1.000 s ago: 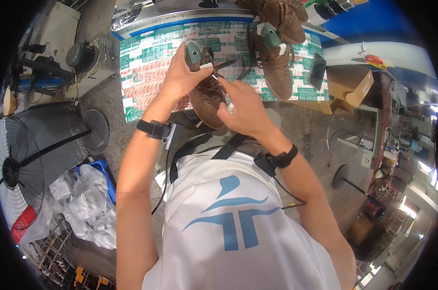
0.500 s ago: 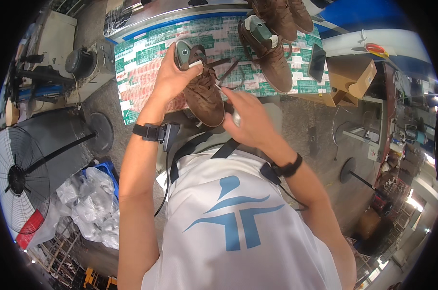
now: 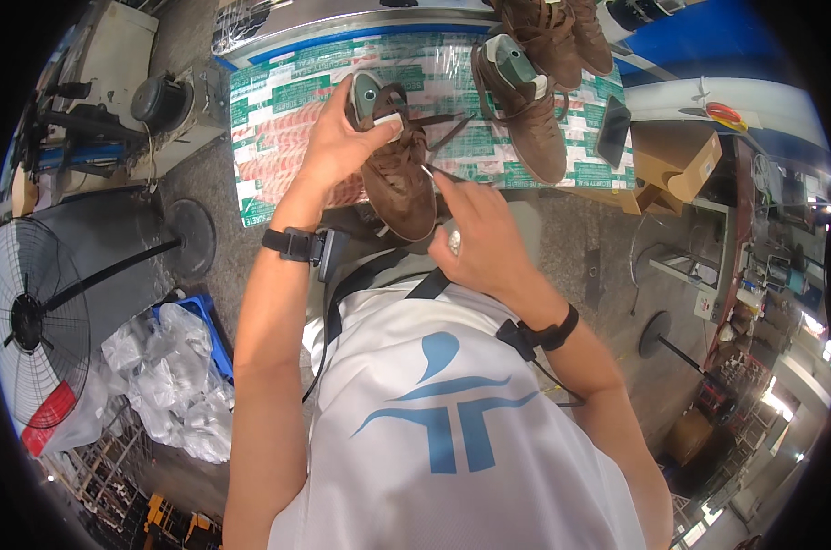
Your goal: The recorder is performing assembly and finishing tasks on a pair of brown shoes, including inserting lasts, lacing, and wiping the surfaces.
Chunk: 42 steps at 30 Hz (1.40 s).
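Since half a second ago, the right hand [image 3: 481, 229] has drawn slightly away from the laces, uncovering a little more of the shoe's side. It is closed around a slender tool [image 3: 426, 171], the index finger stretched along the thin, pale shaft and a rounded whitish end showing near the palm; whether the tip touches the shoe is too small to tell.

At the near edge of the bench [image 3: 278, 128] lies the brown shoe [image 3: 402, 200], toe toward the person and reaching past that edge. Its upper looks matte and suede-like, one even brown over a rounded toe, with brown laces [image 3: 397, 165] crossing the front. Loose lace ends trail off to the right above the bench — dark and slack. Inside the heel opening sits a grey-green insert [image 3: 368, 95] with a small round hole, and a white patch [image 3: 389, 120] shows at the tongue.

The left hand [image 3: 336, 151] grips the shoe at the heel and collar, thumb laid across by the tongue. A second shoe [image 3: 536, 137] — matching in colour, with a similar green insert — stands to the right, near a dark phone [image 3: 613, 131].
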Each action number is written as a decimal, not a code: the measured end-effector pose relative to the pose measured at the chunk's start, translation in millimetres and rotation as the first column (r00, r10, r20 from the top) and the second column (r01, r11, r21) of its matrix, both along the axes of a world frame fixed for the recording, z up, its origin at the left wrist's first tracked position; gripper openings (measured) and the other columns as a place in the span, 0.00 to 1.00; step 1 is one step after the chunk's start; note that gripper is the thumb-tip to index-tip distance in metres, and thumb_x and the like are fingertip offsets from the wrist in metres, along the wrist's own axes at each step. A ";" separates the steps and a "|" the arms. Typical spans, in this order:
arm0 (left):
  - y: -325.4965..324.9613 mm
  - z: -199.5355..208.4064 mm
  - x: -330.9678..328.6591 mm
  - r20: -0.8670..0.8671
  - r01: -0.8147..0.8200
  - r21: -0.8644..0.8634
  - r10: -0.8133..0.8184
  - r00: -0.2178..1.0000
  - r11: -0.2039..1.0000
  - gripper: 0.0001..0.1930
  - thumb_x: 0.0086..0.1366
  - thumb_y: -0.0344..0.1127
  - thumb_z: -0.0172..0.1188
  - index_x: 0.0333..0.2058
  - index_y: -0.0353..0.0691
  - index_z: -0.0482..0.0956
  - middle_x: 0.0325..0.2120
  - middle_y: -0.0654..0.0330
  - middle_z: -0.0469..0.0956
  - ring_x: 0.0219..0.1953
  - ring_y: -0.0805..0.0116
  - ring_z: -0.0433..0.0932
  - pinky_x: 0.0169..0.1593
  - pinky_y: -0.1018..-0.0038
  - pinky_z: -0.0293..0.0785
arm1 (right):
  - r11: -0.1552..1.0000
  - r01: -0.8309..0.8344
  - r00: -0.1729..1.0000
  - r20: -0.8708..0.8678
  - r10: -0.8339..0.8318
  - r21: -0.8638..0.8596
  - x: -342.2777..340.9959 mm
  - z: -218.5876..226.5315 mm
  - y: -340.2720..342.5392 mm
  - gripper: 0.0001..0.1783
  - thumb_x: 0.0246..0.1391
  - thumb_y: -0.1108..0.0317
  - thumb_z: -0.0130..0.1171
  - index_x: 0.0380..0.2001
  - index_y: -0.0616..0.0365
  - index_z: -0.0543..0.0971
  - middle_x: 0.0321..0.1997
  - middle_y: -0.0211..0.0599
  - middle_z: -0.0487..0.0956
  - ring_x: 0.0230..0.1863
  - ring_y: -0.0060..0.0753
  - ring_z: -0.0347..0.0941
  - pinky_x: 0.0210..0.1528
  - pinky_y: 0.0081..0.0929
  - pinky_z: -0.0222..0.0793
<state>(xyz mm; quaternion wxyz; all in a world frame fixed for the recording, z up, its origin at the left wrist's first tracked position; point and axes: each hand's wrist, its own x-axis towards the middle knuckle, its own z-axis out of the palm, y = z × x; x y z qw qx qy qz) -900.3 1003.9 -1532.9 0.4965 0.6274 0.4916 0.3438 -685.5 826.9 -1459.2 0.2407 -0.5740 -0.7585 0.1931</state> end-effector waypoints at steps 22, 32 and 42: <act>10.3 -4.6 -4.1 0.015 0.064 -0.118 -0.062 0.998 0.991 0.54 0.62 0.30 0.82 0.80 0.34 0.56 0.71 0.48 0.71 0.68 0.61 0.75 0.69 0.66 0.76 | 0.998 -0.053 0.997 -0.060 0.052 -0.023 -56.4 -8.3 34.3 0.36 0.49 0.61 0.69 0.60 0.73 0.77 0.42 0.52 0.78 0.45 0.57 0.78 0.52 0.50 0.74; -49.1 -24.8 32.2 0.084 -0.163 -0.058 0.168 0.982 0.985 0.60 0.59 0.39 0.84 0.79 0.26 0.52 0.72 0.39 0.67 0.74 0.50 0.68 0.76 0.62 0.63 | 0.954 0.293 0.791 -0.542 -0.283 -0.070 48.1 -10.2 5.5 0.37 0.53 0.75 0.61 0.69 0.58 0.75 0.48 0.49 0.79 0.49 0.53 0.78 0.54 0.46 0.76; -10.3 -0.9 12.3 -0.004 -0.299 -0.151 0.302 0.953 0.942 0.56 0.58 0.27 0.79 0.80 0.32 0.54 0.59 0.48 0.79 0.55 0.61 0.83 0.55 0.68 0.82 | 0.810 0.546 0.825 0.306 -0.475 -0.214 187.0 -45.3 103.3 0.61 0.45 0.30 0.80 0.72 0.60 0.75 0.60 0.65 0.80 0.62 0.67 0.78 0.66 0.53 0.75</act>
